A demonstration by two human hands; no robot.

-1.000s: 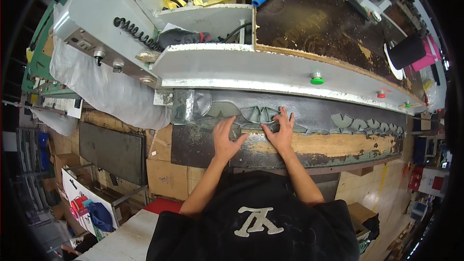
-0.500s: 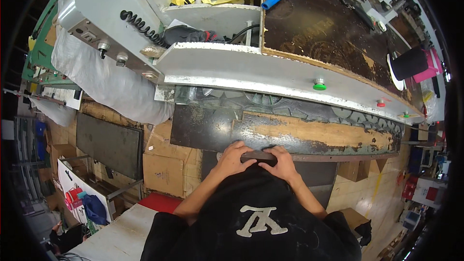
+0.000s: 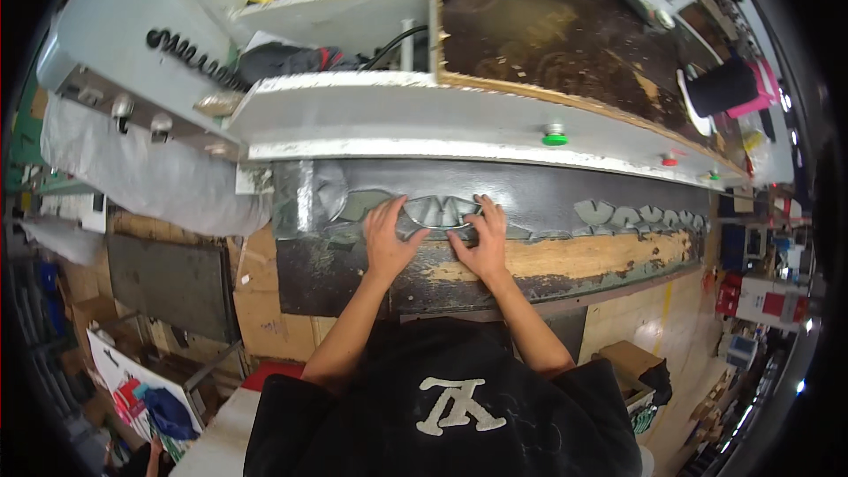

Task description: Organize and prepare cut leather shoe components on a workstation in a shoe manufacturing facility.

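A metal cutting die [image 3: 442, 212], a curved outline with inner bars, lies on the dark sheet material across the machine's bed. My left hand [image 3: 390, 237] grips its left end, with fingers at the far edge and thumb at the near edge. At the right end, my right hand [image 3: 481, 238] holds it the same way. Grey-green sheet material [image 3: 360, 204] shows just left of the die. Farther right, cut-out shapes leave a scalloped edge in the sheet [image 3: 640, 215].
A worn board [image 3: 565, 263] with bare wood patches runs along the near side. Beyond the die stands the machine's white beam [image 3: 380, 128] with a green button [image 3: 555, 134] and a red button [image 3: 670, 159]. A coiled black cable [image 3: 190, 57] hangs at the left.
Both hands have left the dark bar at the front edge and moved forward onto the metal die. More of the dark bed beneath the beam shows, and the whole view has shifted.
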